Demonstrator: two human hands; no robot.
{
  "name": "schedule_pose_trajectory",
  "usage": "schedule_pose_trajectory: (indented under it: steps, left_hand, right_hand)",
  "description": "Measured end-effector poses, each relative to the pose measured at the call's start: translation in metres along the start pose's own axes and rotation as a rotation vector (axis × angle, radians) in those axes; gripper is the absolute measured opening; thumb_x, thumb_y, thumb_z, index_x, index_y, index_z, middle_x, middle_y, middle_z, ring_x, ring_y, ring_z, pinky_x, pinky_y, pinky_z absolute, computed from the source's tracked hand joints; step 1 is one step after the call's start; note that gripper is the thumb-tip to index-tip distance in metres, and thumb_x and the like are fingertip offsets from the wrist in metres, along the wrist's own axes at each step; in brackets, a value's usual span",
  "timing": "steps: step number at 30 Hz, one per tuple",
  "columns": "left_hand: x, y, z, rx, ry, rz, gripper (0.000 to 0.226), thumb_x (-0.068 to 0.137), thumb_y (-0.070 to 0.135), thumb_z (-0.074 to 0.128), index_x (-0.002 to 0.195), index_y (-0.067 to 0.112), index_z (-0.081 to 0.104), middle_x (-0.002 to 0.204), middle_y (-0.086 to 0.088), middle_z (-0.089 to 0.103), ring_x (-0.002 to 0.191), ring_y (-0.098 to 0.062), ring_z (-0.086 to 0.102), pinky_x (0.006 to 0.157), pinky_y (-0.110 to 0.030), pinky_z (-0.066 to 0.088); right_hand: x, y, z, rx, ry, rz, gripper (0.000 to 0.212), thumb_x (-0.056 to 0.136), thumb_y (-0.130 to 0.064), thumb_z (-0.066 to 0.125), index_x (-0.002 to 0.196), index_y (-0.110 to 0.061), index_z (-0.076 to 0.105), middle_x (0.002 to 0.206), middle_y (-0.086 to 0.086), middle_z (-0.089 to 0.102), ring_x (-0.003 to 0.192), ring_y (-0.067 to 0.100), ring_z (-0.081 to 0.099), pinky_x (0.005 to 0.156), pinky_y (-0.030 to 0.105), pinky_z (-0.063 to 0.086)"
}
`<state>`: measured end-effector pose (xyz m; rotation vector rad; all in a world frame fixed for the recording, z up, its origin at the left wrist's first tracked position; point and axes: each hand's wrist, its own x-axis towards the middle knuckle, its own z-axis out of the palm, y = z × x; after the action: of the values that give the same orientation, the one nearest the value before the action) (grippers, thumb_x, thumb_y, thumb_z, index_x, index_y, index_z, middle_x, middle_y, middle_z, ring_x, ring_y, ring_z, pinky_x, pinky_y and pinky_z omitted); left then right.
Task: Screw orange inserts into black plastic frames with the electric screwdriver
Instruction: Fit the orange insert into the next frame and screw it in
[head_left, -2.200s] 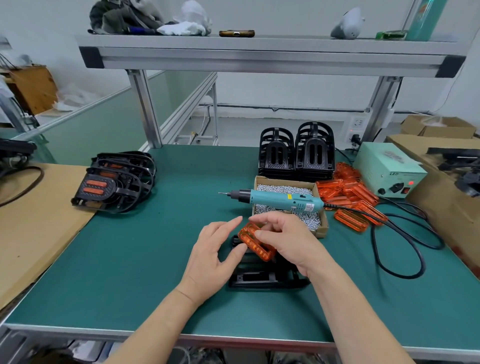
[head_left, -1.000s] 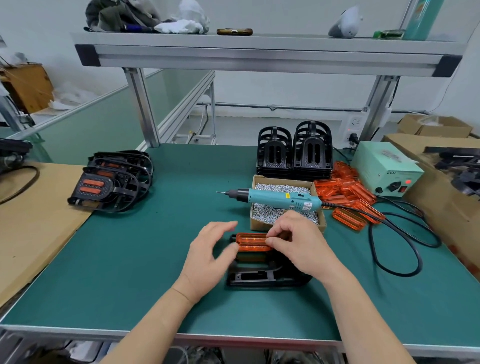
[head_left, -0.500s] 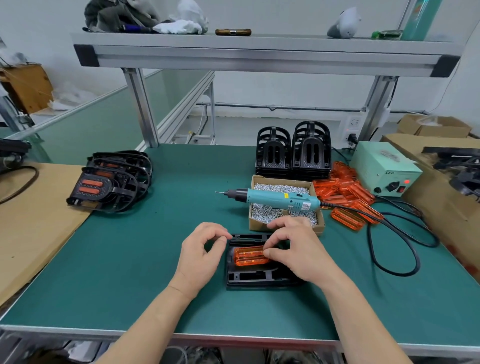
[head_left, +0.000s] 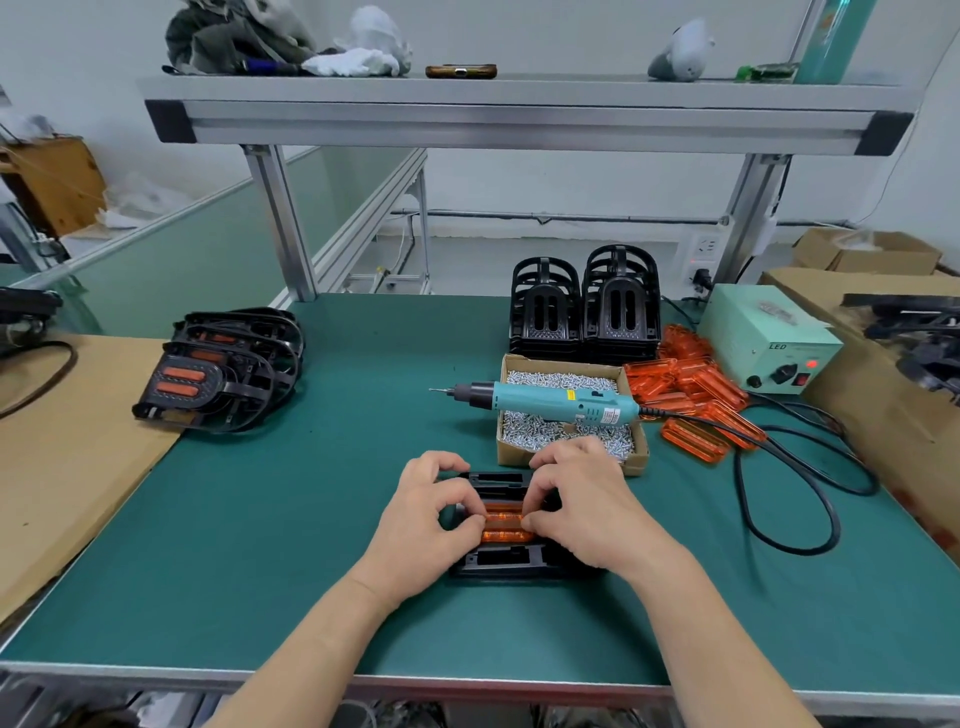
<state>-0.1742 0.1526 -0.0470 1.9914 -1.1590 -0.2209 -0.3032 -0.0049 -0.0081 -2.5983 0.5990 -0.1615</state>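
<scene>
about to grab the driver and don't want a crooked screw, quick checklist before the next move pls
1. Orange insert seated in black frame: cannot tell, fingertips cover both its ends.
2. Frame flat on the green mat: ok.
3. Electric screwdriver free to grab: ok, it lies across the screw box, untouched.
4. Screws in stock: ok, the box is well filled.
5. A hand free for the driver: not ok, left hand and right hand both pinch the insert.
6. Power supply on: ok, its red light is lit.
</scene>
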Motion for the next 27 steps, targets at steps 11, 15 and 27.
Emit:
schedule_pose_trajectory:
  steps: [11,15,27]
  left_hand:
    - [0.014,0.002,-0.013,-0.066,0.198,0.05,0.025,0.085,0.024,0.07,0.109,0.026,0.074,0.114,0.009,0.058,0.117,-0.008,0.051,0.102,-0.013,0.032]
    - [0.07,0.001,-0.03,0.336,0.208,0.151,0.042,0.09,0.013,0.068,0.131,0.015,0.063,0.13,-0.004,0.06,0.127,-0.026,0.047,0.111,-0.034,0.033]
    - [0.148,0.004,-0.025,0.854,-0.209,0.151,0.033,0.094,0.041,0.057,0.124,0.028,0.058,0.13,0.004,0.061,0.142,-0.015,0.034,0.12,-0.05,0.005]
  right_hand:
    - [0.014,-0.006,-0.008,1.522,0.288,0.393,0.03,0.095,-0.003,0.066,0.124,-0.002,0.058,0.116,0.017,0.07,0.106,0.025,0.071,0.083,0.025,0.058]
    - [0.022,-0.014,-0.016,1.917,0.245,0.469,0.012,0.097,0.008,0.053,0.109,0.01,0.055,0.117,0.032,0.065,0.106,0.037,0.071,0.079,0.032,0.061]
    - [0.058,-0.014,-0.016,2.209,0.285,0.635,0.034,0.099,0.012,0.043,0.132,0.003,0.041,0.133,0.034,0.048,0.106,0.04,0.066,0.042,0.021,0.05]
